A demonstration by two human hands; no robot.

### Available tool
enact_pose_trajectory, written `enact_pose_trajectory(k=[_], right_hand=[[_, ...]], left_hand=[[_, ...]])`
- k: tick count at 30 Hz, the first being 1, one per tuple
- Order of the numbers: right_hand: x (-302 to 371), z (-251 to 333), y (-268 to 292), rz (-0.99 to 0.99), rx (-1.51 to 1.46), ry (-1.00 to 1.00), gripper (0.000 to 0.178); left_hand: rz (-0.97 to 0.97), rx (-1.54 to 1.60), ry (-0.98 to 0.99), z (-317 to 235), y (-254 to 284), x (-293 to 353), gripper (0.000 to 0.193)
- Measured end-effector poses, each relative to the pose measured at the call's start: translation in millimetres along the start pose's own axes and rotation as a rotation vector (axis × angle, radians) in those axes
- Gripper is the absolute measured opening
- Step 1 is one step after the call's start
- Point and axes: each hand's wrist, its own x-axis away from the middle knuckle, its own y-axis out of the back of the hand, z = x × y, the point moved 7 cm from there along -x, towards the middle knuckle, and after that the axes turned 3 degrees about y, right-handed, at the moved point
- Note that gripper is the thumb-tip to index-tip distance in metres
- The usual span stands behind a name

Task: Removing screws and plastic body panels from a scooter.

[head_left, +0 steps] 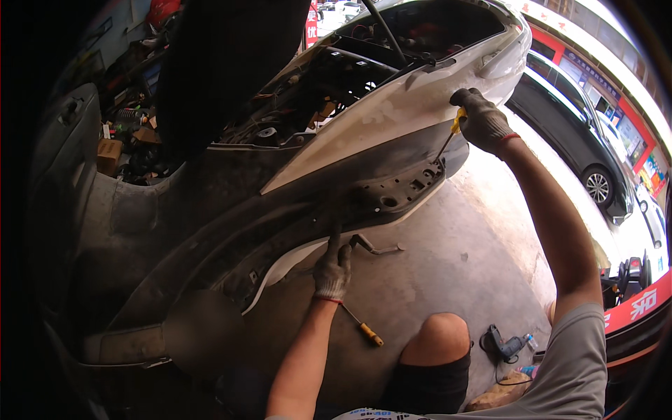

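Observation:
My right hand (484, 126), in a dark grey work glove, is closed around the yellow handle of a screwdriver (460, 122). Its shaft slants down, the tip at the holed end of a black plastic trim piece (402, 192) below the white car body panel (378, 136). Lower down, my gloved left hand (332, 271) is at the edge of the black trim, its fingers stretched upward against it. Nothing shows in that hand. Below its wrist, a second screwdriver (369, 334) with an orange-yellow handle lies on the floor.
On the concrete floor (483, 238), an L-shaped metal tool (376, 246) lies near the trim. A corded power drill (505, 343) rests by my knee. The engine bay (329, 84) lies exposed behind the panel. A dark car (570, 122) is parked outside at right.

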Motion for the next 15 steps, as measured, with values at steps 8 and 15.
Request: enact_pose_trajectory(k=[8,15], right_hand=[[-1.9,-20.3,-3.3,-0.023,-0.011,-0.171,0.030],[5.2,-12.1,2.9,-0.054,-0.123,-0.046,0.018]], left_hand=[[-0.041,0.021,-0.042,-1.8,0.1,-0.3,0.060],[0.002,0.041,0.020,5.5,-1.5,-0.7,0.061]])
